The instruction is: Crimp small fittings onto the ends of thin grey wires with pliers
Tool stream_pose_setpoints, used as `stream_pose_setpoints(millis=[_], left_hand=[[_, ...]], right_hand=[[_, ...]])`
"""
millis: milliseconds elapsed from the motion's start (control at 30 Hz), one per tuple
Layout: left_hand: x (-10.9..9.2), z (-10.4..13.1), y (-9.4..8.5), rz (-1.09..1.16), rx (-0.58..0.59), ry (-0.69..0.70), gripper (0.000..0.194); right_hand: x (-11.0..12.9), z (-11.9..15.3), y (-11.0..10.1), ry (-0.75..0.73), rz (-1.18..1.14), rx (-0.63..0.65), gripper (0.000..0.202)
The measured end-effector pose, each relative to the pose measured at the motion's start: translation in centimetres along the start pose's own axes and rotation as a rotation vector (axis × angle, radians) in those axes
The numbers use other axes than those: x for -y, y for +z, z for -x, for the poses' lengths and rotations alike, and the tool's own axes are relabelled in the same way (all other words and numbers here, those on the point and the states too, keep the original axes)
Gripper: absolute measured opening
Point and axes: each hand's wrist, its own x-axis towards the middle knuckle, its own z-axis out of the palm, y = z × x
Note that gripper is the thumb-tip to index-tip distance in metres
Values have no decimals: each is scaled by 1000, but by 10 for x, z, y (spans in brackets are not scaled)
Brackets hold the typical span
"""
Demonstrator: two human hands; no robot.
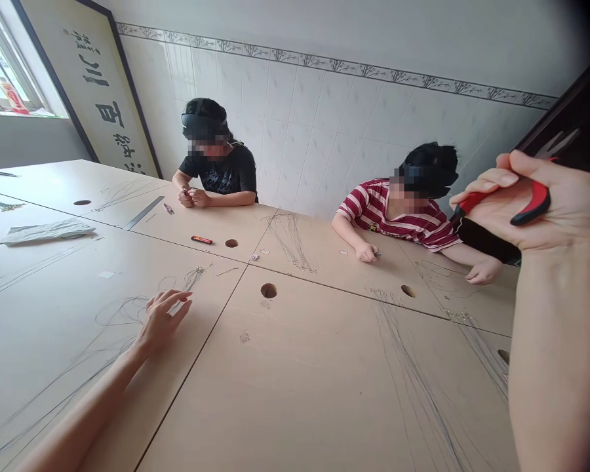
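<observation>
My left hand (162, 320) rests over the table at the left, palm down with its fingers apart, on or just above a bundle of thin grey cords (122, 313). The metal ends (196, 272) of the bundle lie just beyond the fingertips. Raised at the right, near the camera, my right hand (541, 196) has its fingers wrapped round pliers with red and black handles (537, 204). The jaws of the pliers are hidden or too dark to make out.
Two people sit across the table (275, 380), their hands on it. More cord bundles (413, 367) lie at the right and far side. A steel ruler (145, 212), a red knife (201, 240), a white cloth (49, 231) and round holes (269, 290) are also on the tabletop.
</observation>
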Motion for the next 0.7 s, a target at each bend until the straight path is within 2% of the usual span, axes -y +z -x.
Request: stream_pose_setpoints(millis=[133, 233, 300, 400, 567, 633, 700], left_hand=[[12, -16, -25, -78, -58, -95, 43], [28, -34, -38, -124, 54, -118, 38], [38, -37, -44, -141, 152, -120, 33], [50, -19, -53, -173, 246, -124, 34], [67, 36, -81, -255, 262, -183, 41], [62, 46, -93, -303, 194, -171, 44], [41, 42, -101, -330, 54, -108, 47]], right_hand=[[-23, 3, -2, 223, -117, 61, 47], [-45, 7, 1, 317, -137, 142, 39], [-57, 11, 6, 357, -149, 205, 32], [-73, 19, 13, 385, -117, 313, 26], [-98, 39, 24, 454, -64, 518, 23], [-110, 51, 27, 480, -58, 562, 17], [-122, 63, 29, 497, -30, 627, 18]])
